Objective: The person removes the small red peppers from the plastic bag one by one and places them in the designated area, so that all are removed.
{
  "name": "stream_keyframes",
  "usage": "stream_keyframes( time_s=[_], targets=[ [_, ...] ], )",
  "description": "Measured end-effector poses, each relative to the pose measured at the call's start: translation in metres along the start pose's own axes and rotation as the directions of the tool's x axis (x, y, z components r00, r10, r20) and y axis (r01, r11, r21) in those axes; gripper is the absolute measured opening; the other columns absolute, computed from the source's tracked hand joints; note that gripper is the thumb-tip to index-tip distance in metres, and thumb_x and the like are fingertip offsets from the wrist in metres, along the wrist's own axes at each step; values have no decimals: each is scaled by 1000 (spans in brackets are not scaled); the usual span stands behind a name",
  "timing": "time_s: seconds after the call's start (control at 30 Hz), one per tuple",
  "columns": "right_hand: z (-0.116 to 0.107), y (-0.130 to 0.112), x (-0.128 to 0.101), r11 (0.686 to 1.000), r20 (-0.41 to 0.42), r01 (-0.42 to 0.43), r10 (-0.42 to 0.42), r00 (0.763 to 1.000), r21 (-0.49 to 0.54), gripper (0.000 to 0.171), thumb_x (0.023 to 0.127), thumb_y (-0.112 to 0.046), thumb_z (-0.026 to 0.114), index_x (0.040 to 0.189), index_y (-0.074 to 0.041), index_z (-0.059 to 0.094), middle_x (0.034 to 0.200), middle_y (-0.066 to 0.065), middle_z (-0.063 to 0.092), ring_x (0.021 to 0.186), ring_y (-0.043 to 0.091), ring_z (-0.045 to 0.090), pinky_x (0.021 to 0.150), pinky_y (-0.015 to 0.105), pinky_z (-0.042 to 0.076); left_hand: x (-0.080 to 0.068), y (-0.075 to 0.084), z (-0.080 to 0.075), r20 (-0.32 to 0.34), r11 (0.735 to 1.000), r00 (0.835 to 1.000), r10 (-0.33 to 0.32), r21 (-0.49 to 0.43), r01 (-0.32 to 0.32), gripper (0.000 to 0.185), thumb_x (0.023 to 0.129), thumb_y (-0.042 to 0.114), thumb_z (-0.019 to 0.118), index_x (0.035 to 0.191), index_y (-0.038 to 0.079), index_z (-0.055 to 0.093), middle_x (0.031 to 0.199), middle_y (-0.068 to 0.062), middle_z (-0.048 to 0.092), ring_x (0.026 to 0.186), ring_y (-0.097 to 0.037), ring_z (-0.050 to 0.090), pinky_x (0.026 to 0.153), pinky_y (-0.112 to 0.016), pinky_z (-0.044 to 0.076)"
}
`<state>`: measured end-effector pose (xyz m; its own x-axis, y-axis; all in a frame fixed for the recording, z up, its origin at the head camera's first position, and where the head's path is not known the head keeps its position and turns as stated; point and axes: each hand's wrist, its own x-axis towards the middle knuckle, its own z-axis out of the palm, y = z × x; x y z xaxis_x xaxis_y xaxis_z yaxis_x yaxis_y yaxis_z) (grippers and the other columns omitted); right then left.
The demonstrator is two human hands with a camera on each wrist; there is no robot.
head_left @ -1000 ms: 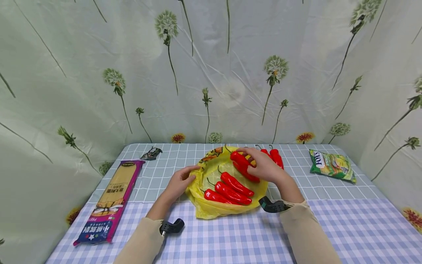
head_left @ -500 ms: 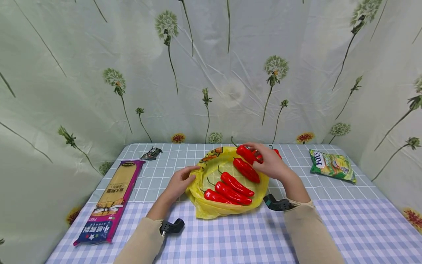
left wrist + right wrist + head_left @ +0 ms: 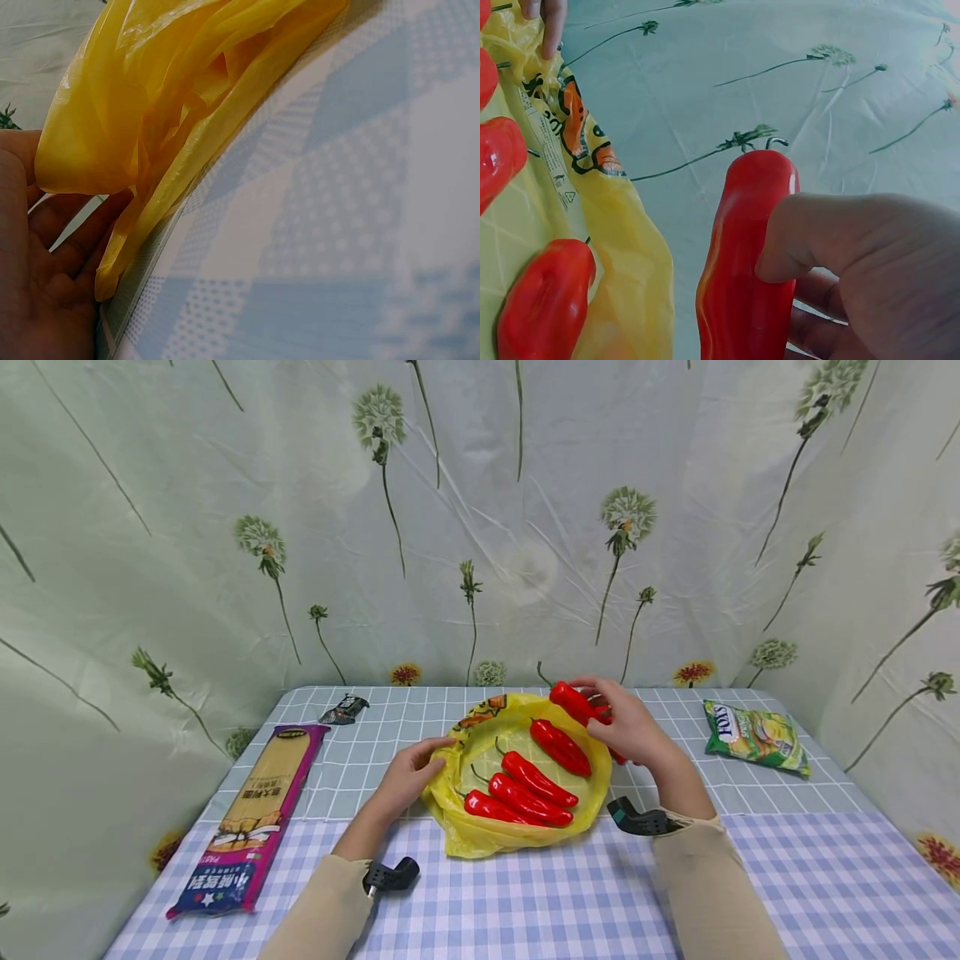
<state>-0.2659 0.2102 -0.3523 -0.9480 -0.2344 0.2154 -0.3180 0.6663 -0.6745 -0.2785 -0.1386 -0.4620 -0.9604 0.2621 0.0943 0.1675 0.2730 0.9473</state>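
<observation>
**Red pepper held above the yellow bag**

Nearest the bench's front edge, 2 sleeved forearms reach in over the checked cloth. The left hand (image 3: 408, 775) pinches the left rim of the yellow plastic bag (image 3: 480, 835), fingers curled around the thin film, as the left wrist view shows. The bag lies spread near the middle of the bench with 4 red peppers (image 3: 525, 789) resting on it. Just beyond, at the bag's far right rim, the right hand (image 3: 626, 727) grips 1 red pepper (image 3: 572, 700), thumb pressed across it, raised off the bag with the stem pointing toward the far edge.

The risks, as I judge them: the pepper's glossy skin could slide under the thumb and drop outside the bag, and the loose film could slip out of the pinch and fold over the peppers.

A pasta packet (image 3: 251, 822) lies along the left edge, a green snack bag (image 3: 756, 735) near the far right corner.
</observation>
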Motion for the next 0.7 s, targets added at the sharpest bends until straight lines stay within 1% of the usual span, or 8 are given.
stream_keyframes(
  time_s=[0.33,0.47,0.57,0.7],
  targets=[
    [-6,6,-1,997,-45,-23,20,999,-71,73,80,4,68,146,-11,43,133,19,52,117,36,55,92,52,58,-1,1,0,1,1000,1000,9,0,-9,35,101,12,55,136,13,61,146,-12,56,133,-29,54,109,-43,48],
    [-8,10,-2,997,-50,-29,25,998,-76,71,81,4,66,147,-9,42,132,19,52,116,36,54,92,53,57,-1,1,0,1,1000,1000,8,-1,-8,35,101,12,55,136,13,61,146,-11,56,133,-28,54,109,-42,48],
    [-10,13,-2,997,-47,-46,43,998,-70,70,82,3,63,148,-7,41,134,20,51,119,37,53,95,55,55,-1,2,0,0,1000,1000,9,3,-9,35,101,12,55,136,13,61,146,-12,56,133,-29,54,110,-43,48],
    [-14,17,-2,995,-41,-77,75,996,-67,70,83,2,64,148,-6,41,137,21,49,121,39,52,96,55,54,-2,2,0,-2,1000,1000,3,12,-3,36,101,12,55,136,13,61,146,-12,56,133,-29,53,110,-44,47]
  ],
)
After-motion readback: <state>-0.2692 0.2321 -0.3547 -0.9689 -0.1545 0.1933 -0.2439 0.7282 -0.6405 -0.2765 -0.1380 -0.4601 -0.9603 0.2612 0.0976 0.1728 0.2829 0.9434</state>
